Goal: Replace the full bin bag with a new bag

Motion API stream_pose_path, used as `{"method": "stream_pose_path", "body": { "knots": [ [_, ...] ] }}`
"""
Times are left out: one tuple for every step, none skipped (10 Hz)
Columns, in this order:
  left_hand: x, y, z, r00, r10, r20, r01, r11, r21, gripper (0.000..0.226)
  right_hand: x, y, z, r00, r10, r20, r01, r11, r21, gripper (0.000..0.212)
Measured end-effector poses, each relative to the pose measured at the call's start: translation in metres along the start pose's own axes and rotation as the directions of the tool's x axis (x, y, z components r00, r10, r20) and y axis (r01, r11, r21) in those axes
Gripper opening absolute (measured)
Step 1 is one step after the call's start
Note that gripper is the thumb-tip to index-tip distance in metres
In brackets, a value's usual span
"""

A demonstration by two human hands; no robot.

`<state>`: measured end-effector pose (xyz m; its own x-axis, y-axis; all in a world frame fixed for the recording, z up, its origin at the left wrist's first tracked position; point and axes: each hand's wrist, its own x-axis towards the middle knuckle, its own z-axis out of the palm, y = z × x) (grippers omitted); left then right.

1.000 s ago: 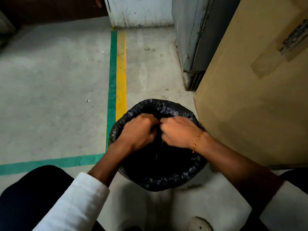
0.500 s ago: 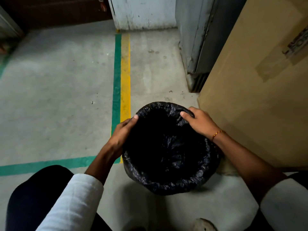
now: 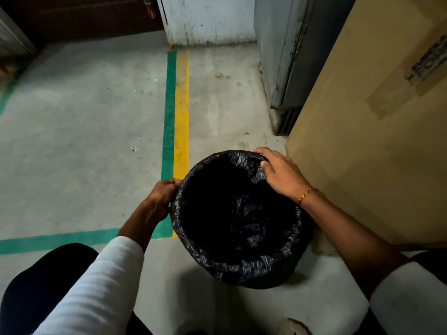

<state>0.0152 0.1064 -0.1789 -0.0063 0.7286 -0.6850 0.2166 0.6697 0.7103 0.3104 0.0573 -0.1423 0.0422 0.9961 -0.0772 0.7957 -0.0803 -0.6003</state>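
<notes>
A: Where's the bin bag [image 3: 242, 269]?
B: Black, mouth open, on the floor touching the cardboard box [image 3: 367, 141], on the box's left.
A: Left hand [image 3: 160, 195]?
B: On the bag's rim, the side away from the box. Fingers curled over the folded edge, gripping plastic.
A: Right hand [image 3: 280, 174]?
B: Far rim, box side. Palm flat on it, fingers loosely spread; can't tell if it's pinching anything.

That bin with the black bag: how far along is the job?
A black bag already lines the open bin, folded over its rim. In hand: the left hand and right hand are on the rim, apparently seating it. Left: finish tucking. No full bag is in view.
</notes>
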Motion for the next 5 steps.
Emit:
{"method": "stream_pose_path", "body": {
  "knots": [
    [-0.002, -0.001, -0.001, 1.000, -0.016, 0.024, 0.015, 0.998, 0.060, 0.015, 0.000, 0.000, 0.001, 1.000, -0.004, -0.019, 0.004, 1.000, -0.019, 0.038],
    [-0.005, 0.017, 0.000, 0.997, 0.040, -0.064, -0.039, 0.999, 0.018, 0.012, 0.003, -0.004, -0.002, 0.996, -0.042, -0.078, 0.035, 0.996, -0.087, 0.039],
    [0.001, 0.039, -0.004, 0.966, 0.228, -0.119, -0.217, 0.971, 0.103, 0.007, 0.008, -0.016, -0.011, 0.990, -0.088, -0.108, 0.069, 0.984, -0.166, 0.041],
    [-0.015, 0.069, -0.009, 0.977, 0.214, 0.005, -0.201, 0.911, 0.360, 0.031, 0.014, -0.043, -0.029, 0.991, -0.106, -0.078, 0.090, 0.978, -0.186, 0.042],
    [-0.044, 0.100, -0.012, 0.990, 0.123, 0.069, -0.141, 0.816, 0.560, 0.050, 0.018, -0.078, -0.057, 0.994, -0.107, -0.037, 0.098, 0.978, -0.185, 0.044]
  ]
}}
